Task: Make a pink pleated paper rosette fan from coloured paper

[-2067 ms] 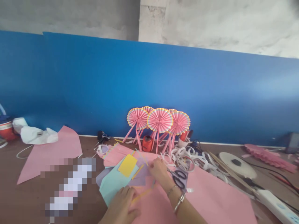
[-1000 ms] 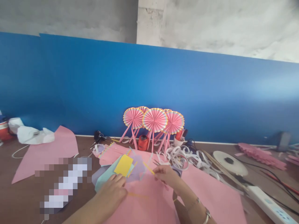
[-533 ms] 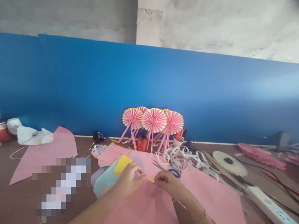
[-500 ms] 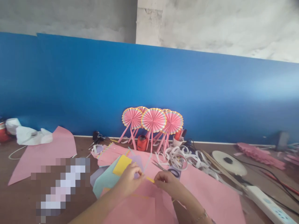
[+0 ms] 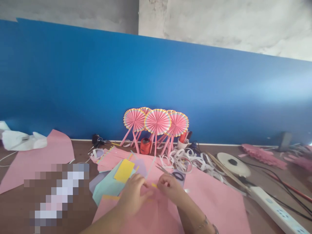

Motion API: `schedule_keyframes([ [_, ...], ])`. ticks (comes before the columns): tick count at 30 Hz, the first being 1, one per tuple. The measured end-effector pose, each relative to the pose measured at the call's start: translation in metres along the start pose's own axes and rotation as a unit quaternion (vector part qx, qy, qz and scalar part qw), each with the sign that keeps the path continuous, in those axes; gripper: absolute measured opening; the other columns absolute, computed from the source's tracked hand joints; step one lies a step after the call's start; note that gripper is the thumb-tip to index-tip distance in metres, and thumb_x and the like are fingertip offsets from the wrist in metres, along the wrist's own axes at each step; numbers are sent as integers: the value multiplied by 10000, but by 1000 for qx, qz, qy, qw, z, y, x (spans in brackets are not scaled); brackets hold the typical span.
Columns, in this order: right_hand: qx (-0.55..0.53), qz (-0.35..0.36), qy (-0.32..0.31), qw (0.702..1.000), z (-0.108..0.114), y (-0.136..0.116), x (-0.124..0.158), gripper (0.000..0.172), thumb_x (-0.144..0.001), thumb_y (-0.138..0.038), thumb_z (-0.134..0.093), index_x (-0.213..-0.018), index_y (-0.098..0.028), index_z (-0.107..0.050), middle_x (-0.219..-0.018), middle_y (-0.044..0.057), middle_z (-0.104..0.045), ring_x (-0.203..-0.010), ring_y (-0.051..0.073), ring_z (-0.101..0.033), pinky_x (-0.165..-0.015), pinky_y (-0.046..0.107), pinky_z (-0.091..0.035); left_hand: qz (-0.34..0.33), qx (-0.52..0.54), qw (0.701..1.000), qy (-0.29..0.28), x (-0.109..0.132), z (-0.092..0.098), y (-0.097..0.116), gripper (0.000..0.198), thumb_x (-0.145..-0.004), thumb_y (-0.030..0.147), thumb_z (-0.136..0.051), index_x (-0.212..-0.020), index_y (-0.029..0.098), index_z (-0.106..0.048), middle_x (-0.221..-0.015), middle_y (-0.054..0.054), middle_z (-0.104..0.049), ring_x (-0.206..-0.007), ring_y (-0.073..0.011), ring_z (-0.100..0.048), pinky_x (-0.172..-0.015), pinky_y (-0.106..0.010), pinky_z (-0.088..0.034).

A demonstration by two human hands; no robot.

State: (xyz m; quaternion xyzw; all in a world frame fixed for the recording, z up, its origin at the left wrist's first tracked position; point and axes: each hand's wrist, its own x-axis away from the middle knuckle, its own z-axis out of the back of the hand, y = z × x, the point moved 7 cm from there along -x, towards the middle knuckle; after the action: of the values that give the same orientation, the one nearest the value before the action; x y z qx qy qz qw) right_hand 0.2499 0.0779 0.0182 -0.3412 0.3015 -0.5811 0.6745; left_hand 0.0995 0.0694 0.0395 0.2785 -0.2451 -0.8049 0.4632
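Note:
A short yellow paper strip [image 5: 154, 185] is pinched in my right hand [image 5: 170, 188], its end sticking out toward the left. My left hand [image 5: 134, 194] hovers beside it, thumb and fingers apart and slightly blurred, over a pink paper sheet [image 5: 146, 217]. A yellow paper piece [image 5: 124, 170] lies just beyond my left hand, on top of light green paper [image 5: 107, 188]. Scissors [image 5: 176, 175] with dark handles rest behind my right hand, partly covered by it.
Several pink pleated paper fans [image 5: 158, 122] stand at the back by the blue panel [image 5: 97, 81]. Curled white strips [image 5: 187, 161], a glue gun-like cable tangle, a round cream lid [image 5: 234, 164] and a power strip [image 5: 278, 209] lie right. White cloth-like material [image 5: 24, 141] is left.
My left thumb and fingers have parted and come away from the yellow strip, which stays in my right hand. The view has shifted slightly, moving the scene left and upward.

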Motion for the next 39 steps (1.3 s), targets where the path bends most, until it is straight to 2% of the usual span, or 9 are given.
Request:
schedule_keyframes([
  [2, 17, -13, -13, 1000, -3, 8, 2, 190, -710, -169, -536, -522, -180, -507, -654, -2, -564, -643, 133, -527, -591, 226, -380, -80, -80, 991, -67, 14, -14, 9, 171, -849, 179, -535, -698, 194, -614, -813, -31, -623, -832, -203, -543, -750, -327, -388],
  [4, 35, -20, -25, 999, -6, 14, 3, 208, -687, -160, -556, -500, -180, -469, -635, -19, -531, -613, 118, -492, -580, 220, -367, -181, -145, 966, -114, 32, -32, 14, 198, -857, 135, -511, -694, 190, -609, -799, -35, -612, -791, -188, -525, -710, -309, -372],
  [6, 52, -26, -31, 998, -10, 18, 5, 236, -674, -169, -580, -490, -182, -431, -636, -27, -508, -615, 114, -472, -579, 217, -358, -238, -214, 941, -113, 46, -48, 11, 157, -848, 146, -535, -717, 183, -612, -762, -44, -600, -720, -190, -500, -641, -312, -349],
  [8, 68, -30, -36, 997, -14, 20, 6, 245, -665, -169, -586, -494, -187, -411, -639, -30, -495, -625, 117, -467, -584, 218, -355, -258, -253, 927, -97, 54, -59, 3, 114, -850, 145, -540, -768, 180, -613, -759, -47, -596, -710, -196, -495, -616, -312, -334],
  [13, 101, -36, -43, 993, -18, 17, 8, 188, -603, -87, -524, -486, -185, -416, -645, -20, -497, -680, 135, -492, -653, 239, -363, -242, -256, 934, -58, 57, -59, -4, 137, -854, 124, -501, -779, 183, -599, -829, -57, -589, -713, -192, -489, -633, -303, -360],
  [17, 116, -52, -44, 991, -18, 14, 11, 119, -596, -108, -512, -502, -178, -493, -706, 8, -549, -731, 158, -522, -692, 261, -378, -221, -237, 944, -67, 55, -54, -2, 218, -866, 100, -437, -747, 189, -595, -868, -58, -590, -707, -182, -487, -620, -290, -380],
  [20, 122, -59, -44, 990, -18, 13, 13, 103, -593, -120, -505, -509, -179, -515, -730, 19, -563, -754, 170, -539, -707, 269, -387, -224, -234, 943, -74, 55, -54, -2, 205, -859, 94, -446, -766, 184, -605, -898, -64, -593, -723, -184, -493, -636, -290, -399],
  [30, 132, -53, -41, 989, -19, 13, 14, 102, -589, -124, -485, -519, -191, -453, -736, 10, -529, -778, 172, -537, -733, 278, -387, -202, -258, 938, -110, 54, -59, -5, 107, -781, 79, -584, -801, 178, -621, -965, -68, -622, -759, -201, -525, -653, -298, -421],
  [39, 139, -51, -41, 988, -18, 11, 14, 121, -584, -111, -486, -512, -194, -435, -727, 11, -528, -778, 175, -527, -731, 276, -381, -219, -253, 938, -92, 56, -58, -7, 111, -791, 82, -562, -810, 177, -615, -978, -74, -617, -786, -210, -536, -686, -302, -438],
])
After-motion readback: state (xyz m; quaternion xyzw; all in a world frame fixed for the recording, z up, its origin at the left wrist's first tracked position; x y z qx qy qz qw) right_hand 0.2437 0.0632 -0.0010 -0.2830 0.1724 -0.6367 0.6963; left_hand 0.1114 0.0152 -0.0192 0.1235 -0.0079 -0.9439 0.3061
